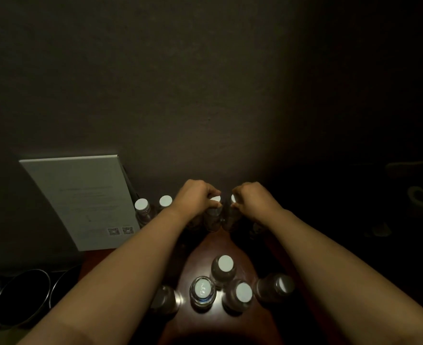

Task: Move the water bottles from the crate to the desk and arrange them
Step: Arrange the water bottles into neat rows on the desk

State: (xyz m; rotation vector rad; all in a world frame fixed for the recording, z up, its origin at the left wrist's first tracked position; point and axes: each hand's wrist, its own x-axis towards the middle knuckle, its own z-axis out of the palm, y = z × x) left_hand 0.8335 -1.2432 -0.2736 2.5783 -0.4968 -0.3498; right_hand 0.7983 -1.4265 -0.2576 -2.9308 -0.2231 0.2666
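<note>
I see my left hand (pixel 195 195) in a closed grip on the cap of one water bottle (pixel 214 215), my right hand (pixel 252 197) clamped on its neighbour (pixel 230 217), both upright at the tabletop's (pixel 210 247) far edge; five more bottles (pixel 224 268) stand nearer me.

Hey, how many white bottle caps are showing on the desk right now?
8: two by the sign, one under each hand, four nearest the camera. Arms may hide more.
</note>
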